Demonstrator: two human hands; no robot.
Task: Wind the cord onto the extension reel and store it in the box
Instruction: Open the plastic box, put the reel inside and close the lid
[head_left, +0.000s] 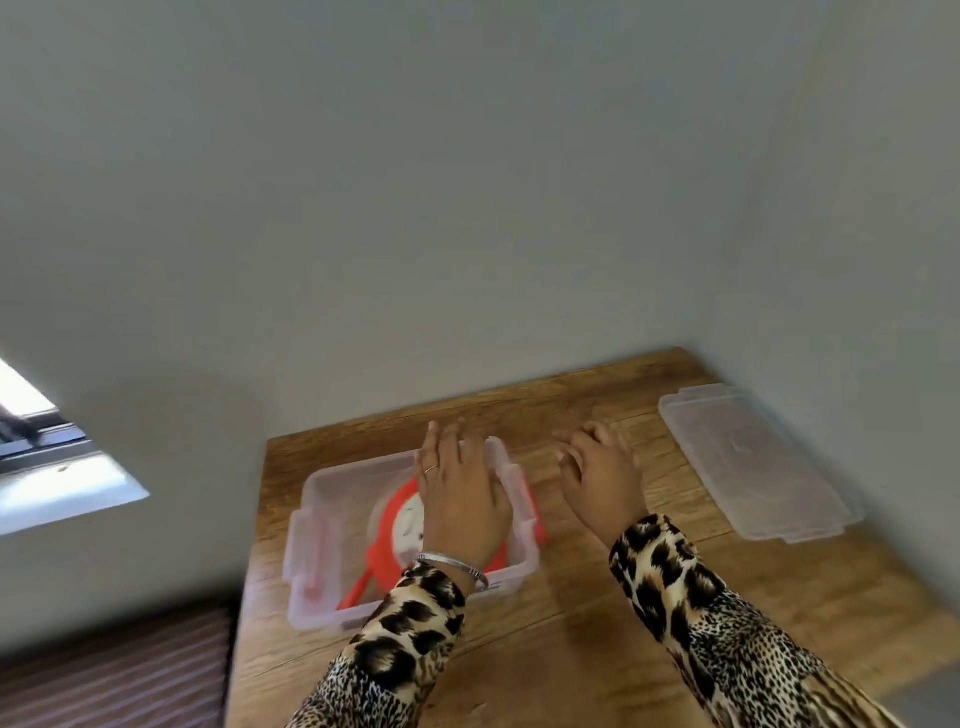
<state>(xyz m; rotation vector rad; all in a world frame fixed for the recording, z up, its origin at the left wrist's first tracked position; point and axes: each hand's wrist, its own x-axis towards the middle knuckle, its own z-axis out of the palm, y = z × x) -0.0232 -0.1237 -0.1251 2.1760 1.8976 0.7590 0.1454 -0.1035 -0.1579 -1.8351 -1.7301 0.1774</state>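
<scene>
A plain pale wall fills most of the view, meeting a wood-grain tabletop (597, 639) set into the corner of the room; a bright window (47, 457) shows at the far left and a dark ribbed floor (114, 670) lies below it. On the tabletop sits a clear plastic box (322, 545), rectangular with rounded corners and hinged latch flaps on its sides, its top uncovered. Inside it lies the extension reel (400, 525), a round orange plastic disc with a pale centre, lying flat on the box's bottom; an orange part of it reaches toward the near wall of the box. The cord itself cannot be made out separately. The person's left hand (462, 493) hovers over the box and reel with fingers straight and spread, palm down, holding nothing; whether it touches the reel cannot be told. It wears a thin ring and a silver bangle (452, 564) at the wrist. The right hand (597, 473) is just beside the box on its right, above bare wood, fingers relaxed and loosely bent, its grip empty. Both arms wear glossy leopard-print sleeves (675, 587). Well to the right, near the wall, the clear flat lid (753, 462) lies on the tabletop, apart from the box
</scene>
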